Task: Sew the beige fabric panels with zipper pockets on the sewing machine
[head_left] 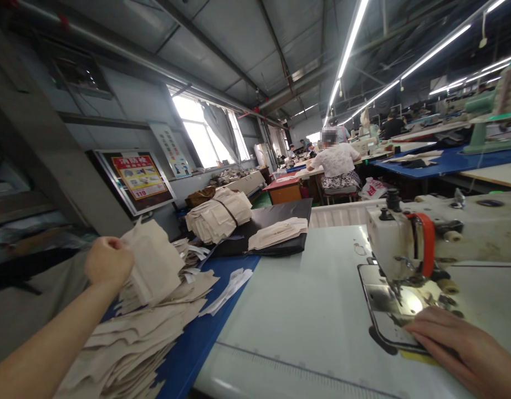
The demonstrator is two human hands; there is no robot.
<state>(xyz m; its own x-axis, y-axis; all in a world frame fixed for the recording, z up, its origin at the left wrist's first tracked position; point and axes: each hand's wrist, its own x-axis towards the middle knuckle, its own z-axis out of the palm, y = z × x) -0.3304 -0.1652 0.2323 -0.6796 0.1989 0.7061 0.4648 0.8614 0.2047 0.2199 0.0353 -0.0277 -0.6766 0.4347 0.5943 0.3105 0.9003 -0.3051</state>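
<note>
- Beige fabric pieces (131, 338) lie in a thick, loose pile at 7 o'clock on a blue worktop (189, 343), so plenty is left to handle here!
- Left hand (108, 261) at 9 o'clock: grip clenched on a beige panel (153, 263), held up above the pile.
- Right hand (459, 346) at 4 o'clock: grip released, palm down by the steel plate (384, 305) of the sewing machine (409, 238), holding nothing I can see.
- On the machine, an orange guard (425, 244) stands out, but no brand can be read. Whether cloth lies under the needle, I can't tell.
- White scraps (226, 291) sit just beside the pile, at the edge of the pale machine worktop (289, 310).
- Further out at 12 o'clock, a strapped bundle of beige pieces (218, 216) and a smaller folded stack (278, 233) rest on a black sheet (276, 216): that much looks gathered up.
- At 10 o'clock, a red-and-white poster (139, 177) shows "119" and what looks like 消防栓, fire hydrant; the tall sign (170, 149) beside it is too small to read.
- Far off at 1 o'clock, a co-worker (336, 160) sits at another station, back turned.
</note>
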